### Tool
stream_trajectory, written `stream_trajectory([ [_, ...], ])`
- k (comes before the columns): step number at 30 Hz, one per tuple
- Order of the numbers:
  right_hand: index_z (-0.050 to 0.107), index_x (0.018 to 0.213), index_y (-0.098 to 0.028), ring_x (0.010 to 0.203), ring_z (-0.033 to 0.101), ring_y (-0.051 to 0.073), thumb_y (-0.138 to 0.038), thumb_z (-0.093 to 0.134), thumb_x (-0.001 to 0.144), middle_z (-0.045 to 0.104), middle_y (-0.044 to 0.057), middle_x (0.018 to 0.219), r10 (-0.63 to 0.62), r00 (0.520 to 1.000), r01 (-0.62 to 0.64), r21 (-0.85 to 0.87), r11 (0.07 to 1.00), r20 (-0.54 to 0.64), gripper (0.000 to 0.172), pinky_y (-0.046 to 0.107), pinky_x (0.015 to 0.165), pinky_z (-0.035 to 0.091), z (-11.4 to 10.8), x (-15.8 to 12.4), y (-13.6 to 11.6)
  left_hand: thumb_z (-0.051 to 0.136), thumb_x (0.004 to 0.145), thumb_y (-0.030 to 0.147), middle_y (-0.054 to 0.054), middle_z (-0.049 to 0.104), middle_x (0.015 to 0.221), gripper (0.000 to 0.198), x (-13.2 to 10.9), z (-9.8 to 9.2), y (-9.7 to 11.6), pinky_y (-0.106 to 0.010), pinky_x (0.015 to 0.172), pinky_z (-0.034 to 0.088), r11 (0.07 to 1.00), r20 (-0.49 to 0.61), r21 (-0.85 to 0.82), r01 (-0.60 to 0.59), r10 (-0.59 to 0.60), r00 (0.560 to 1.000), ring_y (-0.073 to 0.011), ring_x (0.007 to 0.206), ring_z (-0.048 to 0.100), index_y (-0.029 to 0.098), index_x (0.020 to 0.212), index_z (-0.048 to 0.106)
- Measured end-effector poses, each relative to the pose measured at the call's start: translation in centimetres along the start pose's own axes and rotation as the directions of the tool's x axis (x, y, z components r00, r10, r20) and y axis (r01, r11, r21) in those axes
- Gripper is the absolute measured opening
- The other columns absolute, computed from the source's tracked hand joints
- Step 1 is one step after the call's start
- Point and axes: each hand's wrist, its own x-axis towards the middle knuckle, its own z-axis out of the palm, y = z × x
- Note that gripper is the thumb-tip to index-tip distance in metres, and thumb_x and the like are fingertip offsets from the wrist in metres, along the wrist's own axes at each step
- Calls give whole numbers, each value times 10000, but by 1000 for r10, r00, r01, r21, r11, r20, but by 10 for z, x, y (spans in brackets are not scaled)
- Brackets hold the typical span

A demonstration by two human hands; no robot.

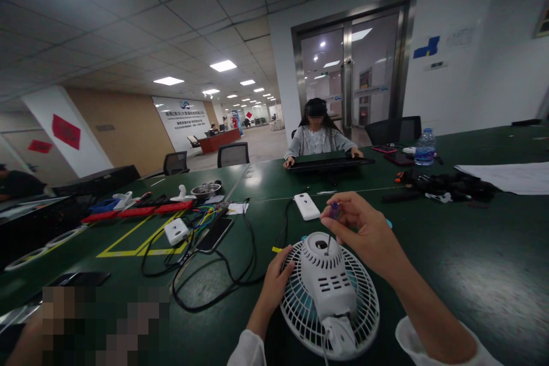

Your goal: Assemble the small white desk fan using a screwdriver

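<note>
A white electric fan (326, 277) lies face down on the green table, its motor housing upward and its round grille beneath. My left hand (275, 279) grips the left edge of the grille, fingers over the rim. Above the housing, my right hand (359, 227) pinches the purple handle of a screwdriver (334, 210). The thin shaft points down into the top of the housing, beside a dark opening. Whether its tip touches a screw is hidden. A cable leaves the fan's base at the bottom.
Beyond the fan lie a white power bank (306, 207) and black cables (253, 234). To the left are a phone (215, 234) and another white device (176, 231). Across the table (454, 251) sits a person (319, 137) behind a keyboard. A water bottle (425, 148) stands far right.
</note>
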Motion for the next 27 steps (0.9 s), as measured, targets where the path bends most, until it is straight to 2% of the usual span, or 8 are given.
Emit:
stream_trajectory([
  [5, 552, 1152, -181, 560, 591, 107, -282, 550, 802, 659, 62, 894, -30, 997, 24, 85, 996, 73, 364, 250, 508, 509, -1, -1, -5, 595, 797, 415, -85, 561, 1359, 464, 1, 0, -1, -421, 1150, 274, 1000, 0, -2, 6, -6, 1000, -255, 1299, 465, 204, 1209, 617],
  [9, 575, 1179, -180, 528, 573, 86, -271, 535, 807, 641, 62, 926, -39, 996, 35, 56, 998, 80, 385, 233, 483, 484, -1, 0, -4, 588, 799, 421, -88, 559, 1360, 474, 2, 0, -3, -423, 1156, 263, 1000, 9, -3, 7, -7, 1000, -255, 1304, 458, 199, 1216, 612],
  [12, 602, 1170, -189, 529, 560, 86, -259, 576, 792, 642, 33, 852, -79, 996, 79, -8, 997, 46, 386, 233, 504, 484, 0, 1, -1, 580, 799, 424, -103, 553, 1364, 489, 2, 0, -4, -432, 1155, 261, 1000, 7, 7, 5, -5, 1000, -261, 1305, 456, 181, 1224, 606],
  [20, 652, 982, -221, 630, 577, 126, -292, 652, 767, 631, 11, 783, -148, 989, 148, -109, 983, 8, 227, 248, 563, 501, 0, 1, -1, 585, 791, 430, -99, 555, 1362, 490, 1, 1, -3, -432, 1154, 260, 1000, 0, 6, 7, -7, 1000, -264, 1306, 455, 188, 1217, 612],
  [23, 619, 855, -209, 578, 564, 121, -303, 646, 765, 608, -5, 694, -117, 993, 116, -132, 985, -3, 133, 243, 534, 484, -1, 2, -2, 594, 788, 435, -92, 566, 1352, 479, 2, 0, -3, -435, 1150, 269, 1000, -2, -4, 7, -7, 1000, -265, 1297, 464, 202, 1205, 620],
  [27, 569, 794, -197, 557, 573, 122, -330, 648, 760, 622, 2, 677, -39, 999, 37, -121, 992, -8, 159, 235, 498, 469, -2, 2, -2, 600, 790, 425, -89, 563, 1355, 467, 1, 0, -3, -429, 1152, 267, 1000, -5, -4, 5, -5, 1000, -260, 1304, 459, 203, 1200, 623],
])
